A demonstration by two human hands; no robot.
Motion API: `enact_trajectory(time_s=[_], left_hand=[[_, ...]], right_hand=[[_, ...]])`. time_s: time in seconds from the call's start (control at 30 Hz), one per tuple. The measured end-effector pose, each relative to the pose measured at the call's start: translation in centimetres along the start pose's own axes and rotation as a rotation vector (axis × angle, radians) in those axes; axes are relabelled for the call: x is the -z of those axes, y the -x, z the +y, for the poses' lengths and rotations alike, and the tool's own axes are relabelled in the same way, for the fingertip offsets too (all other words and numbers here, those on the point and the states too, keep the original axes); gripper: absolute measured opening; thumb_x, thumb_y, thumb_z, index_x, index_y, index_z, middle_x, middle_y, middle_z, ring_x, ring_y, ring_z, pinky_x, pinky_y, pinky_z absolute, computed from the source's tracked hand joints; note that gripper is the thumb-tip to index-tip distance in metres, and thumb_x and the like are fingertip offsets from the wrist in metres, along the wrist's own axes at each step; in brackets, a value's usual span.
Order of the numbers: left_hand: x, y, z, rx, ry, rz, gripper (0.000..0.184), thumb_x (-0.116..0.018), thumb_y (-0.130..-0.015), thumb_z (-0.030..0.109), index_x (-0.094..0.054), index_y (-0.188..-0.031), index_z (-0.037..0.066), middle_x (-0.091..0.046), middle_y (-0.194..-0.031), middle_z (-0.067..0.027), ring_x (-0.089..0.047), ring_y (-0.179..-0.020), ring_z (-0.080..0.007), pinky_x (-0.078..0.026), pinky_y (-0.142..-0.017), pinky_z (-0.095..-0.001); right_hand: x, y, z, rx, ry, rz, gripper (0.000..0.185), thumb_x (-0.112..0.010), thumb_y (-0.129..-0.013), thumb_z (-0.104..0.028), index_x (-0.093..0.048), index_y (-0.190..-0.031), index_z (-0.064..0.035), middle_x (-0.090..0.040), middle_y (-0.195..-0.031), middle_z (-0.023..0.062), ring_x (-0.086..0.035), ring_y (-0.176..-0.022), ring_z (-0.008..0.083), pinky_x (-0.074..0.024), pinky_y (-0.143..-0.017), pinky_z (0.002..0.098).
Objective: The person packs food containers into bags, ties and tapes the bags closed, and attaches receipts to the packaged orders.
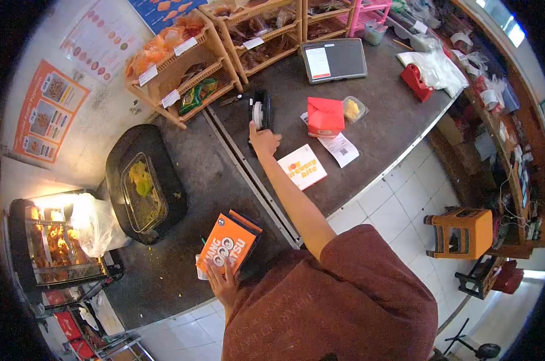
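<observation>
My right hand (pixel 264 139) reaches to the near end of a black tape dispenser (pixel 260 115), its fingers curled against it; their grip is partly hidden. My left hand (pixel 222 283) lies with spread fingers on the lower edge of an orange box (pixel 229 242) with white lettering. A bit of white paper (pixel 201 267) shows under that box. Right of my right hand are a white printed box (pixel 302 167), a red box (pixel 325 117) standing on a printed receipt (pixel 342 150), and a small clear cup of yellow food (pixel 353 109).
A black oval tray (pixel 175 198) and a lit display case of food (pixel 52 240) stand at left. Wooden racks (pixel 224 36) and a tablet (pixel 335 60) line the back. A red holder with white bags (pixel 417 83) sits right; an orange stool (pixel 465 233) stands on the floor.
</observation>
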State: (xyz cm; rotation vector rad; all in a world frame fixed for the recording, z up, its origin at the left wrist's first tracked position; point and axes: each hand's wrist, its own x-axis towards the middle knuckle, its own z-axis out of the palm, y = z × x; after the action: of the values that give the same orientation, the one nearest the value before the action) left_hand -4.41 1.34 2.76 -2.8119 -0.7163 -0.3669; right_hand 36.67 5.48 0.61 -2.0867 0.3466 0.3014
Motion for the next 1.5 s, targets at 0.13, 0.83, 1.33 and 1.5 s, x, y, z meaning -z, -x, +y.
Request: enact_trajectory(time_s=[0.13, 0.83, 1.33, 1.5], left_hand=[[0.4, -0.5, 0.3, 0.015, 0.051, 0.008, 0.045, -0.033, -0.089, 0.044, -0.041, -0.125, 0.02, -0.033, -0.129, -0.0241, -0.036, -0.118, -0.0389, -0.035, -0.092, -0.0477], [-0.2, 0.0, 0.1, 0.036, 0.052, 0.004, 0.045, -0.033, -0.088, 0.046, -0.044, -0.123, 0.021, -0.03, -0.132, -0.0222, -0.035, -0.118, -0.0381, -0.034, -0.093, -0.048], [0.4, -1.0, 1.1, 0.101, 0.112, 0.007, 0.048, -0.056, -0.078, 0.038, -0.047, -0.12, 0.017, -0.036, -0.122, -0.0147, -0.035, -0.113, -0.0349, -0.032, -0.087, -0.0464], [0.9, -2.0, 1.8, 0.188, 0.301, -0.015, 0.054, -0.058, -0.077, 0.034, -0.043, -0.123, 0.012, -0.037, -0.121, -0.0155, -0.034, -0.112, -0.0361, -0.029, -0.088, -0.0495]], right_hand=[[-0.4, -0.2, 0.0, -0.059, 0.007, -0.017, 0.052, -0.054, -0.07, -0.059, -0.068, -0.079, -0.0095, -0.044, -0.109, 0.0254, -0.041, -0.103, 0.0404, -0.0378, -0.086, 0.0453], [-1.4, 4.2, 7.0, 0.29, -0.387, 0.05, 0.049, -0.055, -0.078, -0.04, -0.056, -0.05, 0.0001, -0.048, -0.044, 0.0128, -0.051, -0.045, 0.0243, -0.0362, -0.05, 0.0365], [12.3, 22.3, 6.2, 0.597, 0.024, -1.142, 0.055, -0.051, -0.08, -0.048, -0.054, -0.046, -0.005, -0.048, -0.041, 0.0039, -0.048, -0.038, 0.0128, -0.039, -0.043, 0.0298], [11.7, 22.7, 10.6, 0.546, 0.21, -0.907, 0.052, -0.051, -0.077, -0.051, -0.059, -0.056, -0.0036, -0.053, -0.047, 0.01, -0.056, -0.048, 0.0269, -0.044, -0.048, 0.0365]])
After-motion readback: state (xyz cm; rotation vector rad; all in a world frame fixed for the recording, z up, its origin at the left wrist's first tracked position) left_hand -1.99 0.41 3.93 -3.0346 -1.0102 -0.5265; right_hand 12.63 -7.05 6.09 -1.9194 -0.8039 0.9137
